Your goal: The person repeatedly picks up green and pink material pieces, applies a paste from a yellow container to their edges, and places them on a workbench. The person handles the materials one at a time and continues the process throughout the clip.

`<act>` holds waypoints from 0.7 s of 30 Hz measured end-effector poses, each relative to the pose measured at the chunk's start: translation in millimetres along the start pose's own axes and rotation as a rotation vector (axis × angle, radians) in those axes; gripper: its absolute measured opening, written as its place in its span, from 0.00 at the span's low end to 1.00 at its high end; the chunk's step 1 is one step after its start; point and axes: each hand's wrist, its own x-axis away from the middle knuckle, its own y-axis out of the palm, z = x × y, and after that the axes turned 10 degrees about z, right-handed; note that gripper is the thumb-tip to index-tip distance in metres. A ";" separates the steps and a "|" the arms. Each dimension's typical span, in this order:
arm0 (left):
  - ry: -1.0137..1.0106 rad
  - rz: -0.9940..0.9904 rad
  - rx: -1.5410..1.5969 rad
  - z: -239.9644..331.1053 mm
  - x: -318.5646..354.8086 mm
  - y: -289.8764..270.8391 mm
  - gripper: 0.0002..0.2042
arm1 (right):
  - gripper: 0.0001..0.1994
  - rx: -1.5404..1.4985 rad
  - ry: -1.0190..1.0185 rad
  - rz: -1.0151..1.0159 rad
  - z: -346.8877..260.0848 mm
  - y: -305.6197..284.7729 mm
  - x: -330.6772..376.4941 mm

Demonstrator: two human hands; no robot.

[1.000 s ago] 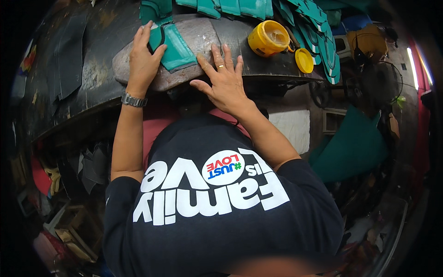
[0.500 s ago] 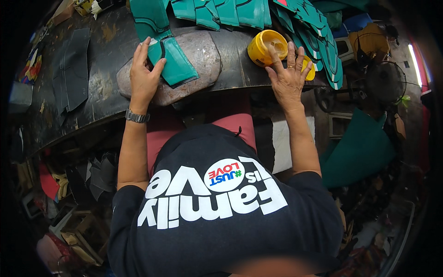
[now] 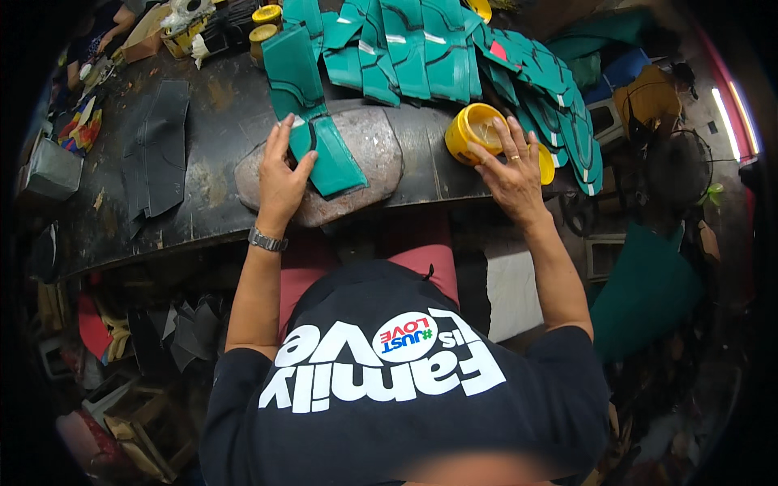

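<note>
My left hand (image 3: 284, 180) rests with fingers stretched and thumb apart at the left edge of a green leather-like piece (image 3: 339, 164). That piece has black trim and a dark underside showing at its near edge. It lies on a worn stone slab (image 3: 379, 146), and its far end meets another green piece (image 3: 293, 71). My right hand (image 3: 516, 180) is spread beside a yellow tub (image 3: 459, 138), its fingers by the right side of the mouth. The tub leans towards me and pale residue shows inside. Partly behind that hand lies a yellow lid (image 3: 547, 168).
Overlapping green pieces (image 3: 409, 49) line the back and right of the dark table (image 3: 215, 162). Dark flat pieces (image 3: 158, 154) lie on the left. Yellow-lidded jars (image 3: 263, 32) stand at the back left. A fan (image 3: 677, 166) and a green sheet (image 3: 648, 283) are off to the right.
The view has shifted, so the table sits lower and more of its far side shows. My left hand stays at the green piece, and my right hand stays by the tub, its fingers slightly turned.
</note>
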 end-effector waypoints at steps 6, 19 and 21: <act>-0.057 0.003 0.212 5.3 0.3 3.0 0.32 | 0.17 0.094 0.121 -0.022 -2.2 -39.4 -10.6; -0.123 -0.385 0.384 73.8 -118.2 80.8 0.29 | 0.27 -0.967 0.494 0.546 -123.3 63.3 -15.9; -0.193 -0.493 0.349 78.0 -144.1 102.1 0.30 | 0.28 -0.978 0.519 0.509 -133.6 79.9 -10.2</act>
